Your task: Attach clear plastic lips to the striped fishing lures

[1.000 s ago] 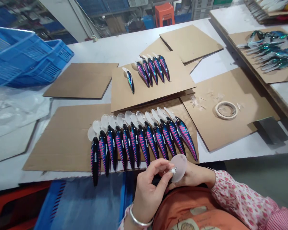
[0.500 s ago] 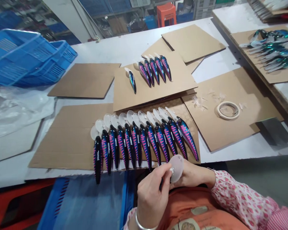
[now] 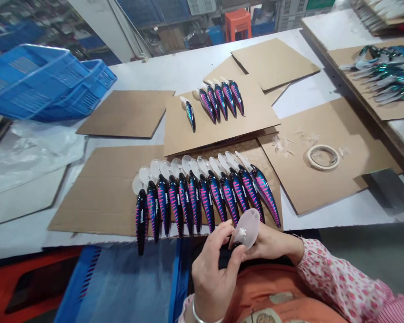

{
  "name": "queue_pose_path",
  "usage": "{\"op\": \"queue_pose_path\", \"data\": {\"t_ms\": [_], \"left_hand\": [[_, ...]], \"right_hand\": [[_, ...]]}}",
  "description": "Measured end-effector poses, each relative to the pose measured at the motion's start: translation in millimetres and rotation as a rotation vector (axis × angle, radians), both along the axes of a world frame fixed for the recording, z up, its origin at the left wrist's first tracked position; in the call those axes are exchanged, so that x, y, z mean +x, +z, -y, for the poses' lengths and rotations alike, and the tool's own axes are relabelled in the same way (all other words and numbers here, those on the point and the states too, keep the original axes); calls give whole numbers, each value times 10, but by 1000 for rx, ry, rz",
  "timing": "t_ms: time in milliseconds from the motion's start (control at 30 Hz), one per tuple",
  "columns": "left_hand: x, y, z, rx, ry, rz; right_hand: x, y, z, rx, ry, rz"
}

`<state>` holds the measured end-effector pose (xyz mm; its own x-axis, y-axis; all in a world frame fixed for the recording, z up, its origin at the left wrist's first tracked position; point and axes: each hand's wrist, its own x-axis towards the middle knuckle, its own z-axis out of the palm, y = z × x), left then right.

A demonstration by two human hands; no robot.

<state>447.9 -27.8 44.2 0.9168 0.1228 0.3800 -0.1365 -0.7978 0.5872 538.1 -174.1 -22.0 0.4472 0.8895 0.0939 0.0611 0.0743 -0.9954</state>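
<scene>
Just past the table's front edge, a fishing lure is held with its round clear lip (image 3: 250,226) up; a small whitish patch shows on the lip, and the dark body is mostly hidden. My right hand (image 3: 269,242) is closed behind the lip, around the lure, its fingers largely out of sight. My left hand (image 3: 212,262), with a silver bangle, is at the lip's left side, thumb and fingers apart; whether they touch it I cannot tell. A row of dark blue and pink striped lures (image 3: 192,199) lies on cardboard (image 3: 97,188) right behind my hands.
Several more lures (image 3: 222,99) rest on a raised cardboard sheet (image 3: 188,141). At right, a tape roll (image 3: 323,157) lies beside clear scraps (image 3: 283,144). Green-blue lures (image 3: 387,74) are at far right. Blue baskets (image 3: 30,80) stand at left; a blue crate (image 3: 134,282) is below the table edge.
My left thumb and fingers have spread from a pinch at the lip's base. The lip has tilted and risen slightly, showing the whitish patch. The camera view has shifted a little.
</scene>
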Motion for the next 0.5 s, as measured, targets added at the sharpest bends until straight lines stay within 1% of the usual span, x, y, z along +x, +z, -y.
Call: {"op": "queue_pose_path", "data": {"t_ms": [33, 100, 233, 300, 367, 433, 500], "left_hand": [[-16, -6, -15, -34, 31, -19], [-38, -11, -36, -73, 53, -47], [-51, -30, -46, -72, 24, -52], [-72, -47, -59, -98, 27, -67], [-120, -44, -98, -183, 40, -99], [-194, 2, -167, -339, 40, -145], [-292, 85, -266, -497, -32, -278]], "right_hand": [[7, 21, 5, 4, 16, -61], [6, 33, 2, 10, 42, -143], [-29, -2, -39, 23, 58, -168], [-49, 17, -54, 32, 53, -183], [-70, 96, -63, 41, 32, -232], [-87, 229, -83, 50, 12, -304], [-96, 381, -139, 71, 14, -358]]}}
